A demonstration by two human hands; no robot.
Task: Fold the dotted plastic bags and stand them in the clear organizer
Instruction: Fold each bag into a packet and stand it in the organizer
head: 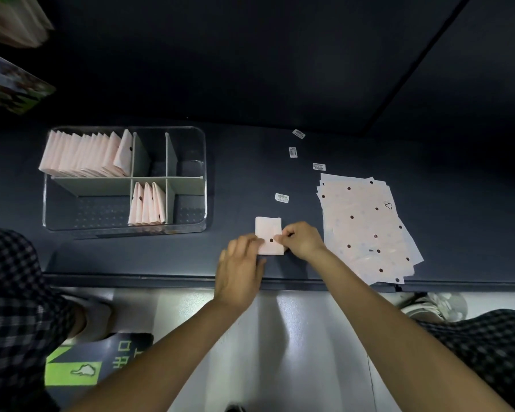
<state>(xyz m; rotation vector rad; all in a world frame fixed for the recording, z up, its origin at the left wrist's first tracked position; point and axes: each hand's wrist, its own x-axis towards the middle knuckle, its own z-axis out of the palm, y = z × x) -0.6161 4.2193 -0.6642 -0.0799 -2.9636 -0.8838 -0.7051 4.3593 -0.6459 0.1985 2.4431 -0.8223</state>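
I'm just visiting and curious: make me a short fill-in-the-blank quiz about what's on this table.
1. Both hands, left and right, work on one folded ____ between them.
2. The clear organizer stands to the ____ of the hands.
3. The stack of unfolded bags lies flat to the ____ of the hands.
4. Four small ____ lie loose on the table.

Missing words: bag; left; right; labels

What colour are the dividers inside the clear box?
Pale grey-green dividers, clearest in the head view.
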